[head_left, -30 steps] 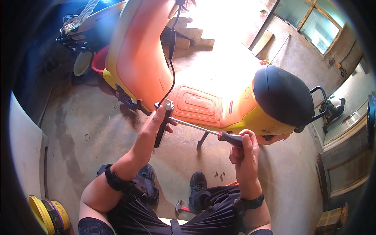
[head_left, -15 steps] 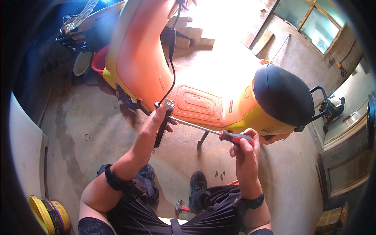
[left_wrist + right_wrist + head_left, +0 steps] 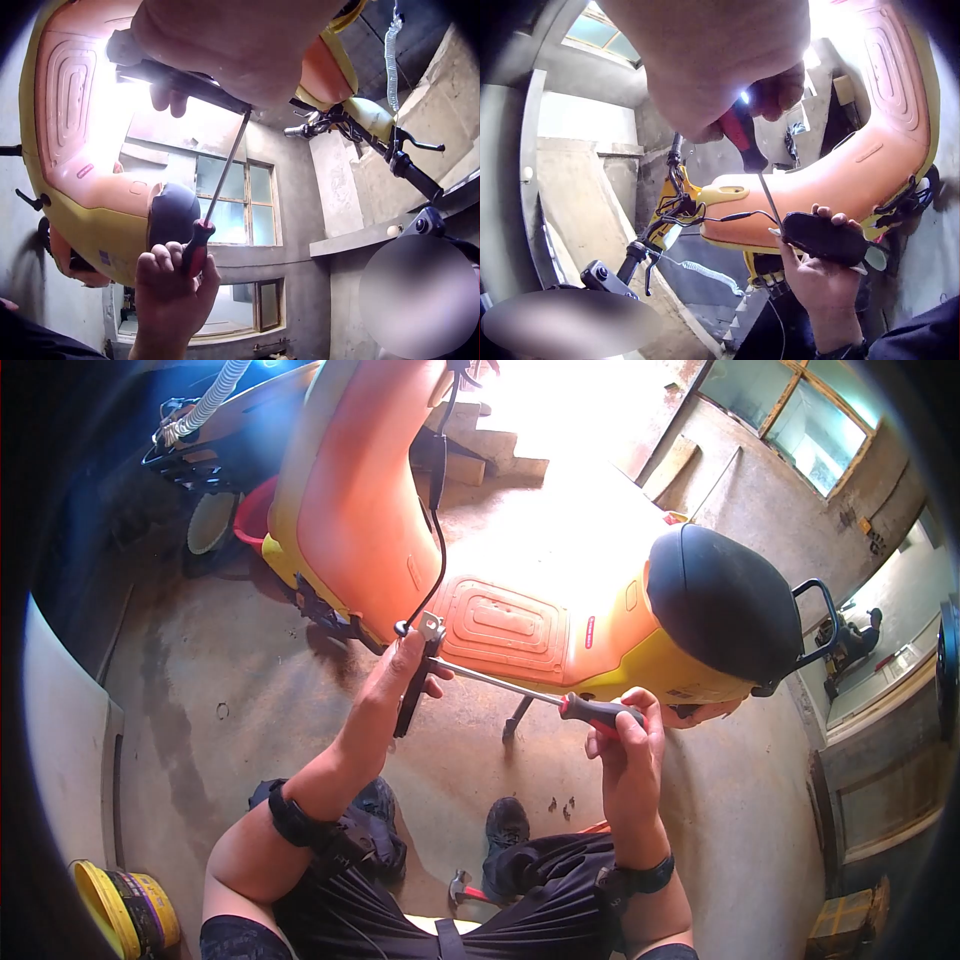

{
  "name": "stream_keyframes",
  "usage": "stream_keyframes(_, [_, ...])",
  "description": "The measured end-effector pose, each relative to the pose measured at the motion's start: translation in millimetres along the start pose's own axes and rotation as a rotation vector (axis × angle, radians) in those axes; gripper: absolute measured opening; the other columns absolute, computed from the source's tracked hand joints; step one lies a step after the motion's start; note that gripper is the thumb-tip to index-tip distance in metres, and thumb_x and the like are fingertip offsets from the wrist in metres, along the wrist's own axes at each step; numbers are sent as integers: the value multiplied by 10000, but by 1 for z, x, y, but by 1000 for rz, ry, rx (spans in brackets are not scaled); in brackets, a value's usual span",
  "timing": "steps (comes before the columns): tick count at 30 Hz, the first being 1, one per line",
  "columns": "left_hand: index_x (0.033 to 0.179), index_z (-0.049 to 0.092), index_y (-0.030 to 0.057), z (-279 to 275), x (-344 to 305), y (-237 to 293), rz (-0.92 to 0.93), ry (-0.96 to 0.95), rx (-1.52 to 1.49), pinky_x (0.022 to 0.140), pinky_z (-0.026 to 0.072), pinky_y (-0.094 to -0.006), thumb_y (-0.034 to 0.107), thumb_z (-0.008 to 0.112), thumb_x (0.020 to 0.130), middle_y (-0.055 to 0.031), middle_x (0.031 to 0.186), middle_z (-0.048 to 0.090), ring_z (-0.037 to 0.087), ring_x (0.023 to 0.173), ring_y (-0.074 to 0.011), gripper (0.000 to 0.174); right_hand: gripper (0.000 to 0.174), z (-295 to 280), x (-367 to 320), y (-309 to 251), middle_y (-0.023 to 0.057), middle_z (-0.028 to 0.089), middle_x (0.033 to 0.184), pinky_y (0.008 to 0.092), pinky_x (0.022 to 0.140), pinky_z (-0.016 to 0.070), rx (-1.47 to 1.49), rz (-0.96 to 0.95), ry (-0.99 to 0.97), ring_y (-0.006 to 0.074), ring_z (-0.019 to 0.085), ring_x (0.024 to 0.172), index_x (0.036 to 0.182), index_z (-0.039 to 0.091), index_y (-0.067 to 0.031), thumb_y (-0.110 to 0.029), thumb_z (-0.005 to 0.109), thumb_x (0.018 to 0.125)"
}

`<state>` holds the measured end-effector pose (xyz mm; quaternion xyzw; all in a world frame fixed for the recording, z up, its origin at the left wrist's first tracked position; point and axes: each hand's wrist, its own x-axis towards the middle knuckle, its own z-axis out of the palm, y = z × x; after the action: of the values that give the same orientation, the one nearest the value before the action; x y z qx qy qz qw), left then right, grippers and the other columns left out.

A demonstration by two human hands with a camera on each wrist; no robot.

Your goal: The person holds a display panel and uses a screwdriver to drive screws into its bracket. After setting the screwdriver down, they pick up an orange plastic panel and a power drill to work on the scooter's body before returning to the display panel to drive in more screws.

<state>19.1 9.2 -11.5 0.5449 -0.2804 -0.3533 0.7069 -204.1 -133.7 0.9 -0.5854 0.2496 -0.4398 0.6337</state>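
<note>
My left hand (image 3: 378, 695) grips a black oblong part (image 3: 825, 238) with rounded ends, held up beside the scooter's footboard. A small metal bracket (image 3: 431, 624) sits at its upper end, where a black cable (image 3: 442, 550) runs up along the scooter (image 3: 360, 490). In my right hand (image 3: 632, 755) is a screwdriver (image 3: 585, 709) with a red and black handle, pinched between thumb and fingers. Its long steel shaft points left, the tip right at the black part, close by my left fingers. The right wrist view shows the shaft meeting one end of that part.
A claw hammer (image 3: 463, 890) lies on the floor by my right shoe (image 3: 506, 825). To the lower left stands a yellow bucket (image 3: 125, 910); a red basin (image 3: 256, 515) is behind the scooter's front. The scooter's black seat (image 3: 722, 600) is at the right.
The screwdriver's handle has turned in my right hand, and its fingers have shifted round it. My left hand and the black part stay in place.
</note>
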Motion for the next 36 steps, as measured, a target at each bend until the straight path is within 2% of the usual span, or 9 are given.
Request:
stream_keyframes(4, [1214,632,114,1,0,1,-15,19,-8,754,371,-225,643,432,998,-11,920,669,575,878,-74,605,377,1,-2,-4,40,562,774,233,608,433,7,14,-13,92,521,643,1170,434,-54,-400,516,1045])
stream_keyframes(9, [1229,635,112,0,0,0,-21,21,1,742,362,-220,644,430,998,-4,895,666,559,854,-65,616,352,-15,0,-6,40,573,793,236,629,444,1,178,-129,94,544,691,1184,429,-52,-369,508,1051])
stream_keyframes(12, [1234,638,111,0,0,1,-1,11,4,734,357,-218,646,429,998,0,887,663,549,839,-62,621,344,-7,0,-2,23,542,757,238,608,433,-52,22,-76,88,512,640,1184,433,-52,-370,486,1061])
stream_keyframes(15, [1233,638,113,1,0,0,-11,17,-14,729,355,-218,641,431,999,2,883,663,544,830,-60,613,333,6,-2,-3,8,518,738,238,586,410,-41,-19,16,76,452,595,1171,437,-58,-370,482,1064])
stream_keyframes(19, [1229,637,113,0,-1,3,-24,13,-4,731,357,-216,633,428,1004,0,882,663,550,836,-62,604,335,1,-2,-8,4,524,745,238,594,416,53,61,7,81,454,597,1166,436,-55,-362,509,1054])
stream_keyframes(21, [1226,634,110,0,0,1,-25,11,-12,738,362,-216,635,426,1004,-7,893,666,558,846,-67,607,357,-14,0,-5,15,558,768,246,622,448,-23,158,-125,102,508,621,1185,431,-43,-359,524,1048])
stream_keyframes(25, [1229,629,102,0,1,-1,-5,14,-13,751,366,-218,641,423,1002,-19,913,669,568,868,-76,620,378,-6,0,-4,13,559,767,238,617,456,-59,99,-114,98,532,633,1190,429,-37,-371,530,1045])
stream_keyframes(27, [1238,622,96,0,1,0,-1,24,-7,760,369,-221,640,424,1002,-29,932,671,573,883,-84,625,390,3,-1,-2,2,553,759,217,576,433,-22,3,-12,66,510,613,1184,431,-38,-383,542,1040])
stream_keyframes(36, [1225,622,103,-1,1,0,-19,22,13,775,372,-233,660,424,991,-29,941,674,576,883,-84,636,340,-10,-1,-7,33,558,785,242,663,459,-9,143,-122,117,554,693,1182,419,-59,-346,536,1042])
